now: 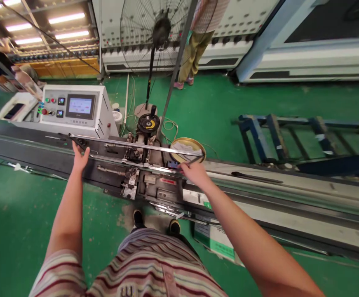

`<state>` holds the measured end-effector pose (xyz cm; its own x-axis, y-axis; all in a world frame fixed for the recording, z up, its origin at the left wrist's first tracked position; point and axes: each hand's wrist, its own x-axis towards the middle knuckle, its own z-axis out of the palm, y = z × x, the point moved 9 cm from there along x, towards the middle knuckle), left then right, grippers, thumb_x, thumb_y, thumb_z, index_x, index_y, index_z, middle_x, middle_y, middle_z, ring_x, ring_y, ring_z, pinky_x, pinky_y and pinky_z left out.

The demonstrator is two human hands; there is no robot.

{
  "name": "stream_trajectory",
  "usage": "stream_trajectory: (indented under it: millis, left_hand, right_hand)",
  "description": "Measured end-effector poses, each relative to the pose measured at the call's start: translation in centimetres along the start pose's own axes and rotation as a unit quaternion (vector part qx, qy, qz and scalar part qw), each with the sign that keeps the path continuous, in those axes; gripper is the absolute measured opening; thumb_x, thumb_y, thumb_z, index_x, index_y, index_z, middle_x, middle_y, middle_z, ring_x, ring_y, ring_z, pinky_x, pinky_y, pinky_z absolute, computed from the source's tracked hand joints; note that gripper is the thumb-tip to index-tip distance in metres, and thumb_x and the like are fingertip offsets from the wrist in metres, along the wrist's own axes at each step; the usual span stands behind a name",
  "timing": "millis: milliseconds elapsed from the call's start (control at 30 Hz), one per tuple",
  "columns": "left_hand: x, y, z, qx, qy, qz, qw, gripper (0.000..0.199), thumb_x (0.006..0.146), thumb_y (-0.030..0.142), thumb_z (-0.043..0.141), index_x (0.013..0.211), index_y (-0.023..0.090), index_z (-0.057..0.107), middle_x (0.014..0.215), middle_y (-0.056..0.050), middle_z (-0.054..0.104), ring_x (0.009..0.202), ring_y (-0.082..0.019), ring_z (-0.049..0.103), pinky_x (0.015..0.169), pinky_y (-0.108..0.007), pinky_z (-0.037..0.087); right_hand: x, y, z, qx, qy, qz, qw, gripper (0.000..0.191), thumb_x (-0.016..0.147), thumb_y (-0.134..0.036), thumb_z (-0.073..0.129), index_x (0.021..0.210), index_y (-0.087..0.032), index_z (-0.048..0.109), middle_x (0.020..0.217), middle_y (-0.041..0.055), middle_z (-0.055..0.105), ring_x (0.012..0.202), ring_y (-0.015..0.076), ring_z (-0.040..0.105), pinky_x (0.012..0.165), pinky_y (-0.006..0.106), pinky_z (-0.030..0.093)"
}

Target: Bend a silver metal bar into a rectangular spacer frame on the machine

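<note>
A long metal bar (136, 145) is being held level over the machine bench (290, 194) by 2 hands. Its left end is being gripped by the left hand (80, 156), fingers curled around it; its right end is being pinched by the right hand (194, 171), just near a round brass tray (188, 145). A black dial (148, 123) is sitting just beyond the bar's middle. A control box with a screen (80, 106) is standing at the far left. A fan (157, 33) and another person's legs (194, 53) are being seen at the far side.
</note>
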<state>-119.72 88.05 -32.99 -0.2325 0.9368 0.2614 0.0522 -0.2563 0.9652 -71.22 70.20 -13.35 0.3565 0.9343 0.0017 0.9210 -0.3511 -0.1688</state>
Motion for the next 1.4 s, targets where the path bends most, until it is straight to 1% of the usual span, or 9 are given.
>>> stream_trajectory:
  millis: [100, 400, 600, 700, 800, 900, 1000, 1133, 1400]
  left_hand:
    - [-3.7, -2.6, -2.7, -0.062, 0.102, -0.052, 0.992, 0.093, 0.092, 0.046, 0.059, 0.155, 0.017, -0.003, 0.153, -0.018, 0.026, 0.136, -0.019, 0.036, 0.11, -0.034, 0.033]
    - [-25.1, -12.3, -3.4, -0.152, 0.197, -0.229, 0.941, 0.057, 0.086, 0.042, 0.061, 0.136, 0.021, 0.044, 0.133, -0.011, 0.052, 0.118, -0.017, 0.052, 0.107, -0.035, 0.038]
    - [-27.2, -13.1, -8.1, -0.126, 0.231, -0.221, 0.939, 0.05, 0.084, 0.04, 0.062, 0.128, 0.019, 0.05, 0.125, -0.012, 0.056, 0.114, -0.018, 0.055, 0.106, -0.037, 0.039]
    - [-24.2, -9.7, -9.5, -0.115, 0.231, -0.167, 0.952, 0.05, 0.085, 0.039, 0.062, 0.128, 0.016, 0.05, 0.125, -0.013, 0.056, 0.114, -0.018, 0.055, 0.107, -0.036, 0.039]
    - [-20.1, -4.8, -8.5, -0.139, 0.208, -0.113, 0.962, 0.051, 0.085, 0.037, 0.063, 0.129, 0.015, 0.049, 0.128, -0.014, 0.055, 0.118, -0.018, 0.053, 0.108, -0.036, 0.038]
    - [-16.1, 0.6, -4.8, -0.213, 0.154, -0.101, 0.96, 0.061, 0.082, 0.032, 0.066, 0.136, 0.016, 0.041, 0.134, -0.015, 0.052, 0.123, -0.018, 0.052, 0.11, -0.035, 0.037]
    - [-14.0, 6.0, 1.8, -0.321, 0.057, -0.186, 0.927, 0.073, 0.083, 0.032, 0.065, 0.145, 0.027, 0.028, 0.141, -0.011, 0.047, 0.125, -0.018, 0.051, 0.105, -0.035, 0.042]
    - [-15.6, 16.4, 11.0, -0.412, -0.075, -0.195, 0.887, 0.074, 0.086, 0.033, 0.06, 0.144, 0.039, 0.014, 0.145, -0.008, 0.043, 0.12, -0.02, 0.057, 0.084, -0.03, 0.052]
    - [-24.9, 31.7, 22.7, -0.41, -0.107, -0.095, 0.901, 0.077, 0.079, 0.019, 0.061, 0.138, 0.037, 0.015, 0.133, -0.015, 0.053, 0.106, -0.028, 0.064, 0.067, -0.023, 0.052]
  right_hand:
    - [0.0, -5.4, 2.6, -0.036, -0.036, -0.019, 0.999, 0.04, 0.093, -0.027, 0.037, 0.1, -0.012, 0.073, 0.09, 0.0112, 0.067, 0.086, 0.0188, 0.063, 0.087, 0.028, 0.044]
    - [1.9, -18.9, 10.4, -0.065, -0.067, -0.082, 0.992, 0.042, 0.092, -0.029, 0.036, 0.102, -0.009, 0.072, 0.103, 0.0173, 0.065, 0.103, 0.0278, 0.061, 0.091, 0.034, 0.044]
    - [4.0, -23.6, 16.8, 0.184, -0.105, -0.048, 0.976, 0.034, 0.089, -0.024, 0.043, 0.097, -0.003, 0.07, 0.101, 0.0169, 0.066, 0.097, 0.0209, 0.064, 0.092, 0.028, 0.047]
    - [3.9, -24.1, 18.2, 0.286, -0.137, -0.029, 0.948, 0.037, 0.089, -0.021, 0.039, 0.105, -0.002, 0.067, 0.097, 0.0137, 0.067, 0.081, 0.0158, 0.066, 0.076, 0.025, 0.053]
    - [2.5, -23.5, 15.6, 0.362, -0.135, -0.031, 0.922, 0.035, 0.087, -0.02, 0.042, 0.105, 0.0, 0.065, 0.093, 0.0136, 0.067, 0.078, 0.0154, 0.066, 0.073, 0.026, 0.054]
    - [0.2, -21.1, 10.4, 0.428, -0.128, -0.019, 0.895, 0.028, 0.085, -0.018, 0.046, 0.096, 0.0, 0.066, 0.087, 0.0135, 0.066, 0.075, 0.0172, 0.066, 0.071, 0.028, 0.055]
    - [-2.7, -17.4, 4.5, 0.442, -0.128, -0.014, 0.888, 0.026, 0.086, -0.017, 0.046, 0.092, -0.002, 0.066, 0.084, 0.0132, 0.066, 0.075, 0.0184, 0.067, 0.067, 0.026, 0.055]
    - [-6.5, -10.8, -2.9, 0.437, -0.123, -0.011, 0.891, 0.026, 0.088, -0.016, 0.044, 0.091, -0.004, 0.066, 0.086, 0.0126, 0.067, 0.076, 0.0166, 0.067, 0.067, 0.023, 0.055]
    - [-11.7, 5.4, -14.9, 0.414, -0.006, -0.005, 0.91, 0.027, 0.091, -0.023, 0.045, 0.093, -0.007, 0.067, 0.088, 0.0108, 0.067, 0.075, 0.0163, 0.066, 0.066, 0.025, 0.052]
